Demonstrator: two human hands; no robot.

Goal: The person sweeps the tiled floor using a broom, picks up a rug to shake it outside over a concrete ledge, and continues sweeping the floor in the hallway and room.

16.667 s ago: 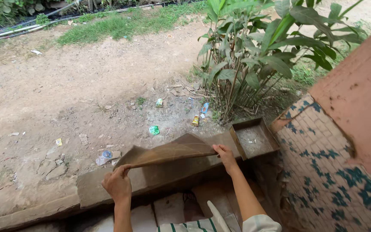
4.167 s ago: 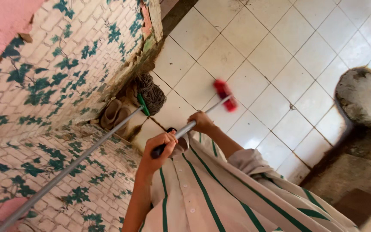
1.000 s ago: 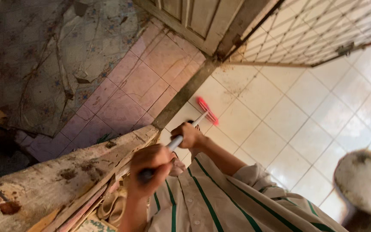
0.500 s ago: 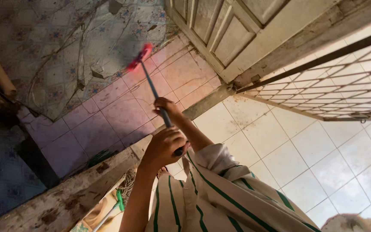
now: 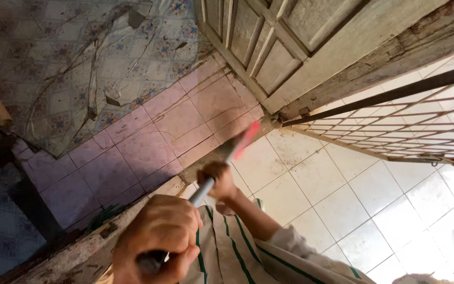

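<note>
Left hand [image 5: 158,244] wrapped around dark end of broom handle [image 5: 202,192]; right hand [image 5: 217,180] clasping the pale shaft higher up. Red broom head [image 5: 245,139] (blurred) over threshold between pink tiled floor [image 5: 148,142] and white tiled floor [image 5: 311,179], below wooden door [image 5: 269,47].

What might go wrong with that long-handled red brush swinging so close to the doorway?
The red brush head is blurred in motion beside the wooden door and metal grille; it may knock either. The left hand grips the very end of the handle, the right hand further along, so it might slip.
</note>
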